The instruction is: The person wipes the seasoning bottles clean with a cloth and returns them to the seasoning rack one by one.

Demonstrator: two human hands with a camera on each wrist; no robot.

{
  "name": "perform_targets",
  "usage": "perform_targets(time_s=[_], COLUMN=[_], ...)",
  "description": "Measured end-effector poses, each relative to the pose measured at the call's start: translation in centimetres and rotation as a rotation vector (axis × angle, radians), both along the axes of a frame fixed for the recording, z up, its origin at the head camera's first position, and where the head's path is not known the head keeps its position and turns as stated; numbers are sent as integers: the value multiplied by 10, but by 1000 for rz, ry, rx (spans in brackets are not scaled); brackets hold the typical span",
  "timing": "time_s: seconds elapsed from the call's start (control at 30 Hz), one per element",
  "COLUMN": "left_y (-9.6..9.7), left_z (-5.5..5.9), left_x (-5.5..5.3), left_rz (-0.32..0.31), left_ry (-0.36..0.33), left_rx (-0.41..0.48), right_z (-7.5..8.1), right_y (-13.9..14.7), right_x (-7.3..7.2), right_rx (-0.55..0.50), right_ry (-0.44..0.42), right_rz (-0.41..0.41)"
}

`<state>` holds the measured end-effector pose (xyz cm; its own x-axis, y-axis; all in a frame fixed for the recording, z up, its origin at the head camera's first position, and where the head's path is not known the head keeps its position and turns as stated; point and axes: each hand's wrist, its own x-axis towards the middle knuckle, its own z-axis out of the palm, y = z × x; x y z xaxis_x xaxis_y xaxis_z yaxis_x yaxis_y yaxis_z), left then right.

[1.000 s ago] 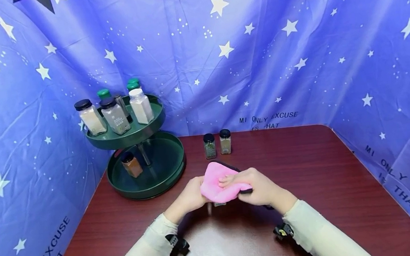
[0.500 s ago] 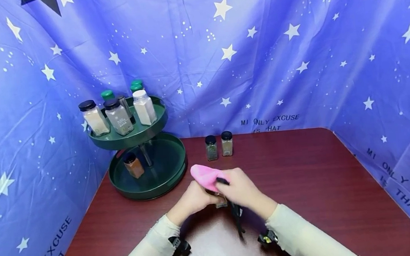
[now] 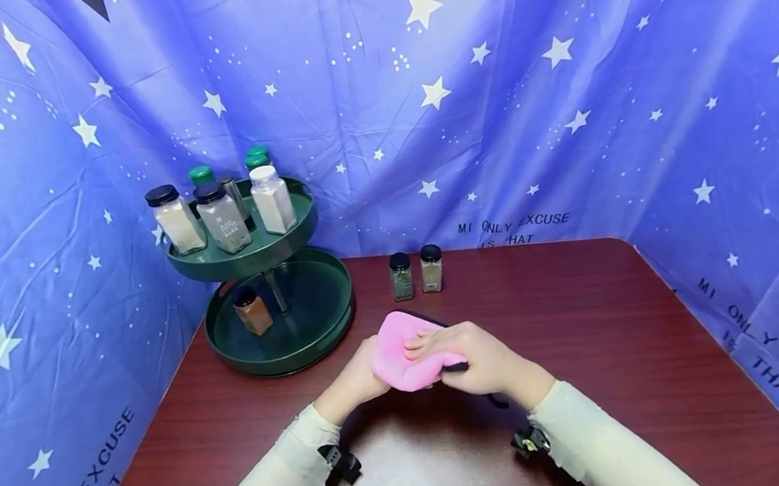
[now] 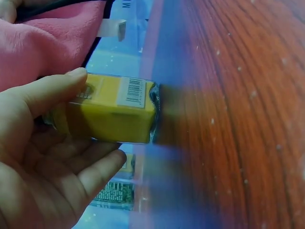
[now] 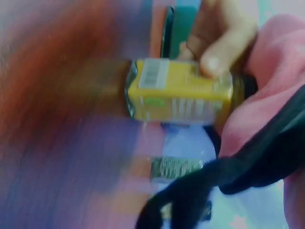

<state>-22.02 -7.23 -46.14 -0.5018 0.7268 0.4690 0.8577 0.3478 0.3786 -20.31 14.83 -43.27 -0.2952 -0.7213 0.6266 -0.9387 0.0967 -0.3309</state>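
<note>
Jar (image 4: 114,112) was pinched by left hand (image 4: 45,174); right hand (image 3: 481,355) held pink cloth (image 3: 395,361) against its lid (image 5: 249,86). Hard rubbing could have twisted the jar loose.

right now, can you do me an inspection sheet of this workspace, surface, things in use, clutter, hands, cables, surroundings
Surface: reddish-brown table, wood-grained, glare near the front
Job's things: yellow jar, barcode label showing; pink cloth, black-edged, at the jar's capped end
Clutter: two black-capped jars upright at the back; green two-tier rack with several jars on top and an orange-brown jar below
Hands: left hand grips the yellow jar; right hand holds the cloth
Cables: nothing seen
Surroundings: blue-purple star-print curtain behind and on both sides
</note>
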Motion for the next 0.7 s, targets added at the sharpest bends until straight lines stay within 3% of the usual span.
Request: perform_targets(time_s=[0.1,0.23,0.33,0.43,0.57,0.7], left_y=[-11,-5,-3,-3,-2,-1], left_z=[-5,-2,-1,-2,-3,-2], left_x=[19,19,17,15,13,11], left_rz=[278,327,337,315,215,162], left_ry=[-324,-546,-567,-542,-446,-324], left_rx=[120,149,140,159,212,166], right_z=[-1,5,13,15,10,4], right_y=[6,1,-11,-22,-27,-23], right_x=[-3,4,9,13,19,19], right_rx=[-93,-113,-84,-36,35,48], right_ry=[-218,-475,-509,-425,-266,-150], right_rz=[-104,-392,-491,-522,-465,-328])
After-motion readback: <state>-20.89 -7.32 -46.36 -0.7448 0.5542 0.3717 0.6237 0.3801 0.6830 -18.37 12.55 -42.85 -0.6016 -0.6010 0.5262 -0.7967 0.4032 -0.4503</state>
